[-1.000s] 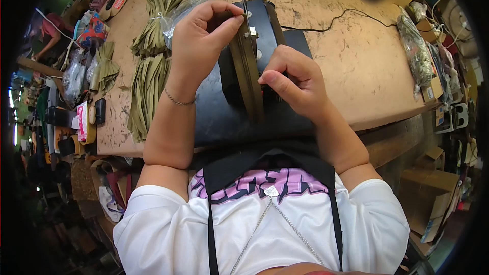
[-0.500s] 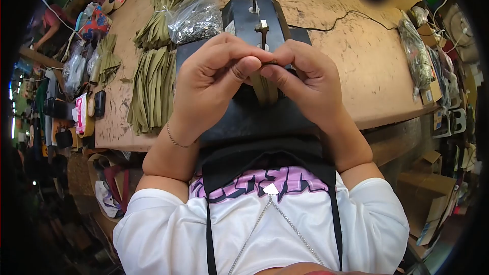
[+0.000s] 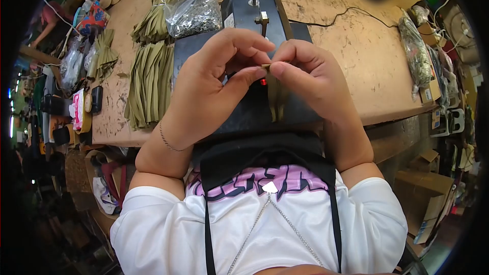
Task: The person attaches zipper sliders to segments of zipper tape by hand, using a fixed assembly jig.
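In front of a black machine [image 3: 277, 18], both hands meet over its dark base. My right hand [image 3: 310, 79] pinches the top end of an olive fabric strip [image 3: 276, 103], whose lower part hangs down. Thumb and fingers of my left hand [image 3: 216, 74] close at the left edge of the same end; any small part between them is too small to make out. A red light [image 3: 263, 81] glows just below the fingertips. Left of the machine lie bundles of olive strips [image 3: 150, 84] and a clear plastic bag [image 3: 196, 15] of small metal pieces.
The brown worktable [image 3: 351, 66] carries a black cable [image 3: 351, 12] running right from the machine. Plastic-wrapped goods [image 3: 415, 53] lie along its right edge. At the left edge are a black case [image 3: 97, 99] and a pink-white packet [image 3: 78, 109]. Another person's arm [image 3: 48, 30] shows far left.
The left fingers have opened somewhat and lifted off the right ones. The hanging strip has shifted slightly right and down, and the red light has come into view.
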### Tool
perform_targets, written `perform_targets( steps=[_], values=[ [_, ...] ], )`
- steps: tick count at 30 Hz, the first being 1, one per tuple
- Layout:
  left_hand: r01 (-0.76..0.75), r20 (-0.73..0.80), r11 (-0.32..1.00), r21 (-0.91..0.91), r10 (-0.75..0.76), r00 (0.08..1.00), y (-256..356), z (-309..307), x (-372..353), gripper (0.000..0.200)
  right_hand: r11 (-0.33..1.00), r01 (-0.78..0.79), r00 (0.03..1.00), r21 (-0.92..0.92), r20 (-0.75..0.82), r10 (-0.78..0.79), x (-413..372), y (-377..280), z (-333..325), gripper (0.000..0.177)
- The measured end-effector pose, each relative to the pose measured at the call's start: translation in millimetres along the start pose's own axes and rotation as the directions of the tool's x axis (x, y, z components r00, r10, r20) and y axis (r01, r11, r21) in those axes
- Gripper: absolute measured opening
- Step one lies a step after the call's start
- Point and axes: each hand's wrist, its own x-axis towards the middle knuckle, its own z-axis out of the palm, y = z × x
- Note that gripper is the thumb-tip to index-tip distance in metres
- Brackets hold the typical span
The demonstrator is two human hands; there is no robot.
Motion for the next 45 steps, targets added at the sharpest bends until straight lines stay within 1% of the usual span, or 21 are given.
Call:
perform_targets(
  steps=[3, 9, 12, 15, 18, 21, 22, 23, 24, 27, 28, 32, 33, 35, 36, 37, 38, 39, 40, 43, 45],
  values=[
    [-0.003, 0.053, 1.0, 0.013, 0.002, 0.999, -0.3, -1.4, 1.9, 0.03, 0.997, 0.027, 0.999, 0.072, 0.031, -0.029, 1.3, 1.3, -3.5, 0.011],
    [0.039, -0.003, 0.995, 0.094, -0.039, 0.999, -2.0, 2.1, -2.9, 0.028, 0.997, 0.045, 0.998, 0.058, 0.036, -0.047, 0.8, 8.1, -5.9, 0.009],
    [-0.007, -0.022, 0.999, 0.053, 0.008, 1.0, -6.2, 3.1, -2.2, 0.028, 0.996, 0.016, 0.998, 0.086, 0.063, -0.021, 0.2, 3.2, -5.2, 0.009],
    [-0.066, -0.059, 0.998, 0.018, 0.067, 0.996, -11.2, 2.5, -1.8, 0.025, 1.0, 0.03, 1.0, 0.003, 0.009, -0.03, -0.4, -0.8, -0.5, 0.009],
    [-0.042, -0.065, 0.999, -0.021, 0.04, 0.997, -12.0, 4.3, -3.7, 0.022, 1.0, 0.006, 1.0, 0.019, 0.015, -0.006, -0.6, 1.4, -1.8, 0.01],
    [-0.01, -0.021, 0.999, 0.044, 0.011, 1.0, -5.9, 3.3, -5.0, 0.026, 0.997, -0.03, 0.998, 0.067, 0.052, 0.026, -0.3, 1.8, -5.4, 0.011],
    [-0.148, 0.004, 0.962, 0.231, 0.151, 0.989, -5.2, 2.2, -2.8, 0.027, 0.997, -0.032, 0.998, 0.075, 0.053, 0.029, -0.1, 1.4, -6.1, 0.011],
    [-0.278, 0.056, 0.871, 0.405, 0.28, 0.958, -5.6, 0.4, 1.5, 0.028, 0.996, -0.035, 0.998, 0.084, 0.054, 0.031, 0.3, 0.6, -6.6, 0.01],
    [-0.394, 0.13, 0.732, 0.555, 0.392, 0.911, -6.6, -1.7, 4.8, 0.028, 0.995, -0.038, 0.998, 0.093, 0.055, 0.033, 0.5, 0.3, -6.6, 0.01],
    [-0.595, 0.307, 0.432, 0.677, 0.57, 0.763, -13.5, -9.0, 7.7, 0.034, 0.993, -0.05, 0.998, 0.105, 0.041, 0.046, 1.3, 4.0, -4.2, 0.01],
    [-0.613, 0.347, 0.355, 0.706, 0.581, 0.736, -13.7, -10.5, 7.1, 0.037, 0.993, -0.052, 0.998, 0.102, 0.045, 0.048, 1.2, 4.8, -4.2, 0.01],
    [-0.65, 0.403, 0.261, 0.713, 0.607, 0.685, -14.7, -15.9, 7.5, 0.033, 0.988, -0.062, 0.996, 0.142, 0.067, 0.052, -0.4, 2.1, -3.4, 0.011],
    [-0.614, 0.347, 0.354, 0.705, 0.582, 0.735, -14.6, -15.3, 6.9, 0.032, 0.984, -0.063, 0.996, 0.166, 0.075, 0.051, -1.1, 0.6, -2.5, 0.011],
    [-0.522, 0.239, 0.527, 0.671, 0.513, 0.825, -14.2, -11.1, 4.9, 0.03, 0.996, 0.072, 0.997, -0.048, -0.025, -0.073, -2.1, 2.5, 3.0, 0.01],
    [-0.414, 0.093, 0.662, 0.625, 0.463, 0.882, -16.9, -4.6, 3.6, 0.017, 0.978, 0.132, 0.988, -0.159, -0.064, -0.144, -1.1, 4.6, 6.0, 0.01],
    [-0.261, -0.014, 0.888, 0.379, 0.287, 0.958, -19.3, -0.8, 0.4, 0.014, 0.94, 0.248, 0.957, -0.235, -0.092, -0.275, 1.6, 7.9, 8.6, 0.009],
    [-0.072, -0.059, 0.994, 0.084, 0.078, 0.995, -21.5, 2.2, -2.7, 0.011, 0.881, 0.355, 0.908, -0.313, -0.11, -0.405, 4.9, 11.8, 11.1, 0.009],
    [0.126, -0.036, 0.967, -0.222, -0.138, 0.99, -24.4, 5.2, -4.4, 0.008, 0.802, 0.45, 0.84, -0.391, -0.118, -0.529, 7.2, 14.7, 11.7, 0.01],
    [0.17, -0.001, 0.917, -0.362, -0.183, 0.983, -28.0, 9.4, -4.8, 0.009, 0.798, 0.459, 0.839, -0.39, -0.105, -0.534, 7.5, 16.5, 10.7, 0.01],
    [0.209, 0.054, 0.88, -0.426, -0.206, 0.977, -29.7, 13.1, -4.6, 0.009, 0.782, 0.477, 0.833, -0.402, -0.077, -0.548, 6.4, 15.9, 7.2, 0.01],
    [0.214, 0.082, 0.887, -0.408, -0.198, 0.977, -27.7, 11.9, -1.6, 0.008, 0.769, 0.476, 0.827, -0.427, -0.08, -0.557, 3.8, 14.3, 6.4, 0.01]
  ],
)
